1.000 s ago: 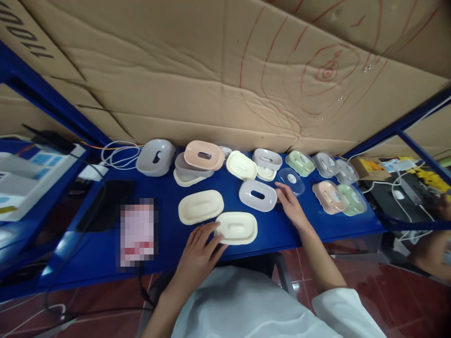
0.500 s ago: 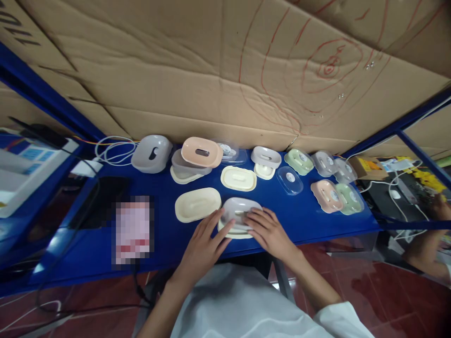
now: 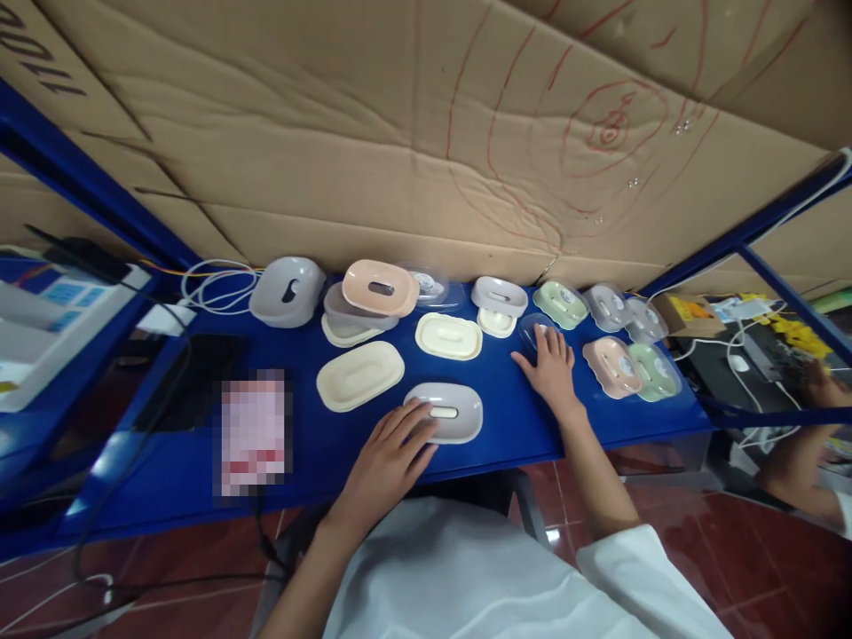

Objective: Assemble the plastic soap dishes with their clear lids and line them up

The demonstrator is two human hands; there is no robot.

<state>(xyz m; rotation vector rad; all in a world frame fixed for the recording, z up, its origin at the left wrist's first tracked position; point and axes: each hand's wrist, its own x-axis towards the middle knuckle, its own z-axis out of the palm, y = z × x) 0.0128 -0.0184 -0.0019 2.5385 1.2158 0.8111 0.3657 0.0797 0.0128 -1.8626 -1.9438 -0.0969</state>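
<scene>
In front of me on the blue table (image 3: 493,435) lies a grey oval soap dish (image 3: 469,417) with a cream strip showing through its middle slot. My left hand (image 3: 392,448) rests over the dish's left end, fingers stretched out and thumb apart. Further right, my right hand (image 3: 554,371) reaches forward with spread fingers over a clear plastic lid (image 3: 529,330), partly covering it. Whether those fingertips press on the lid or hover, I cannot tell. A cream oval tray (image 3: 359,376) lies left of the grey dish, and another cream tray (image 3: 449,337) sits behind it.
At the back stand a deep grey container (image 3: 286,293), a peach oval piece (image 3: 379,286) and a small grey dish (image 3: 499,297). Several lidded dishes, including a green one (image 3: 560,304) and a peach one (image 3: 612,366), sit right. Cardboard (image 3: 333,160) walls the back.
My right hand has left the grey dish and moved right and forward to the clear lid. The grey dish now lies over its cream base; the cream tray beside it has shifted left.
</scene>
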